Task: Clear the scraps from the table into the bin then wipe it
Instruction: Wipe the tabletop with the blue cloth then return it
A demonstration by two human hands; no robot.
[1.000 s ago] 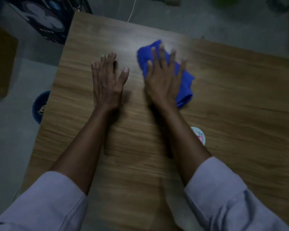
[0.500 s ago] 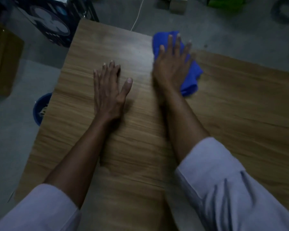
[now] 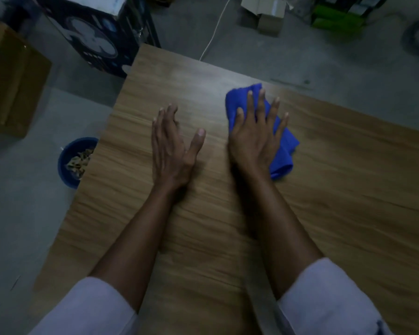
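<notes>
A blue cloth [image 3: 284, 153] lies bunched on the wooden table [image 3: 348, 201] a little behind its middle. My right hand [image 3: 257, 136] presses flat on the cloth with straight, spread fingers. To its left, my left hand [image 3: 172, 146] rests flat on the bare wood, thumb out to the side. On the floor by the table's left edge stands a blue bin [image 3: 76, 162] with pale scraps inside; the table edge hides part of it.
A dark printed box [image 3: 102, 37] stands on the floor beyond the table's far left corner, and a brown cardboard box [image 3: 10, 81] sits at the far left. A white cable [image 3: 213, 37], small cartons [image 3: 264, 13] and green packs [image 3: 336, 18] lie on the floor behind.
My right hand has drawn the cloth back from the table's far edge toward me. The left hand has stayed flat in the same spot.
</notes>
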